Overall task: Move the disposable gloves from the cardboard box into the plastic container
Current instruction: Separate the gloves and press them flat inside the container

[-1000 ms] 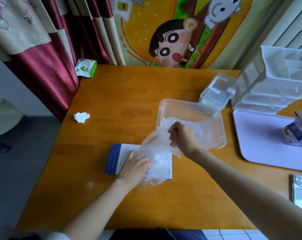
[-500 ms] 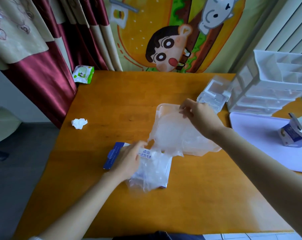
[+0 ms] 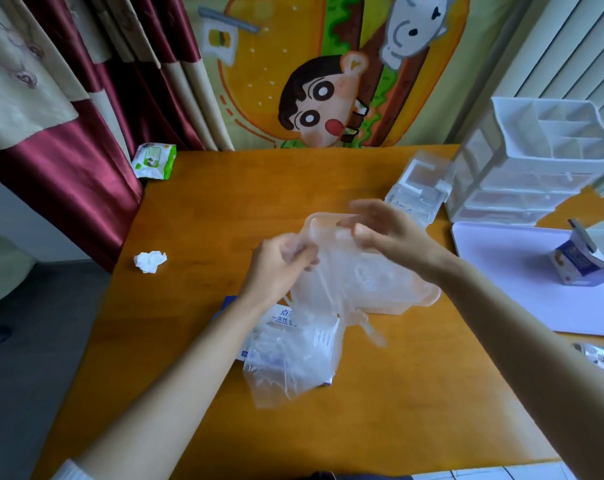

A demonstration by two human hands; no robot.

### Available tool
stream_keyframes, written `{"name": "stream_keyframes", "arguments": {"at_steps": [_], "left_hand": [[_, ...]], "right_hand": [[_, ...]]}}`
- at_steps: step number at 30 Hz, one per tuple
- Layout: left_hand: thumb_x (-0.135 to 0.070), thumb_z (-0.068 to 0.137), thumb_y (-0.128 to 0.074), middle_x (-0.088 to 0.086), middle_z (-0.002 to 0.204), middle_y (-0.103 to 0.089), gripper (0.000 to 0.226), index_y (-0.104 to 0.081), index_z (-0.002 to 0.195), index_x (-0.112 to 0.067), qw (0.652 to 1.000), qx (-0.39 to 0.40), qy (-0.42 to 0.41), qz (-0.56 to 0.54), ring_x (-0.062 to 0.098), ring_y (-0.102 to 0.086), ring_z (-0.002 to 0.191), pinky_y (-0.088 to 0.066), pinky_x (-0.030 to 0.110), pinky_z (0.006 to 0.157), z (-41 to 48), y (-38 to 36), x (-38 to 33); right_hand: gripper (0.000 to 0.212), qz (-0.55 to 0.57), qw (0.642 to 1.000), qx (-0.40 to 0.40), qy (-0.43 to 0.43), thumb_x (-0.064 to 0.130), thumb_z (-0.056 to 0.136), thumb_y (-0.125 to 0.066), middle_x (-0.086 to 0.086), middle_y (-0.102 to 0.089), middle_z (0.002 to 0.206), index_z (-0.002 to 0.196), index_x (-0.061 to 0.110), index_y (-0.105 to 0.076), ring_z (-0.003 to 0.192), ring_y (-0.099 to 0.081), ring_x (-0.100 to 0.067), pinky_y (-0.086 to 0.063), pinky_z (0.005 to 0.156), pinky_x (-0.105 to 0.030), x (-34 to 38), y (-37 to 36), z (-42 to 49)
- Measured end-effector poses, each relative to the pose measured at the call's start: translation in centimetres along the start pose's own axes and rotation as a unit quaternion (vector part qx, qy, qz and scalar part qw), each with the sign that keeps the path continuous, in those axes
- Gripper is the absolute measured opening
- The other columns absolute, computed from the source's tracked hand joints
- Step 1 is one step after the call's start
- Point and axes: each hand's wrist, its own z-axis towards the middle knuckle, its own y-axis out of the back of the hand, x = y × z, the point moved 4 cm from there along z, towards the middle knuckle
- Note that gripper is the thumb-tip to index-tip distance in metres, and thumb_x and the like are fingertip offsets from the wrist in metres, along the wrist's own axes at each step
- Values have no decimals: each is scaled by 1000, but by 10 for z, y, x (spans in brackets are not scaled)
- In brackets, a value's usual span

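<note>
Left hand (image 3: 280, 268) grips gloves (image 3: 342, 285) over plastic container (image 3: 428, 299); right hand (image 3: 387, 233) blurred, grip unclear.

Cardboard box (image 3: 284, 317) before plastic container (image 3: 429, 295) (gloves (image 3: 331, 285) across both), crumpled tissue (image 3: 150, 261) well left.

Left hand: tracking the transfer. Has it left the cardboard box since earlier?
Yes. The left hand rose off the cardboard box toward the plastic container, gripping disposable gloves.
</note>
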Motion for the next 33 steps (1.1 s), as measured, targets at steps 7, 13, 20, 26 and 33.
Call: {"name": "stream_keyframes", "arguments": {"at_steps": [7,13,20,26,33], "left_hand": [[-17,93,-59,10,84,-72,9,-66,89,-19,996,-71,47,19,26,-69,79,-54,37,70,11,3,12],[-12,96,-53,9,95,-70,15,-64,105,-6,994,-29,100,28,21,-65,86,-51,20,72,18,9,30],[-23,89,-65,0,99,-67,22,-60,110,-17,988,92,125,27,10,-65,88,-50,22,79,48,-16,14],[-16,96,-54,-3,59,-53,24,-56,73,-19,998,-53,12,36,12,-49,52,-41,29,55,88,-50,16],[-21,101,-46,4,77,-58,19,-56,90,-10,935,-66,-81,338,28,-54,64,-32,29,49,109,-66,39]], "right_hand": [[13,-89,994,8,-61,17,83,-71,12,-63,77,85,21,-58,68,-59,2,-50,69,-24,-53,-37,-11],[12,-111,986,-119,-44,17,92,-59,7,-65,66,83,12,-64,55,-62,-2,-50,61,-16,-52,15,3],[16,-278,958,-65,-15,27,95,-55,10,-61,64,82,21,-63,57,-61,-6,-44,61,-25,-50,51,31],[28,-313,946,-84,11,43,92,-52,-6,-65,81,80,17,-48,62,-57,-21,-42,55,-30,-63,62,55],[29,-483,868,-103,59,35,95,-52,-12,-61,68,88,7,-52,58,-59,-34,-44,46,-36,-126,65,70]]}}
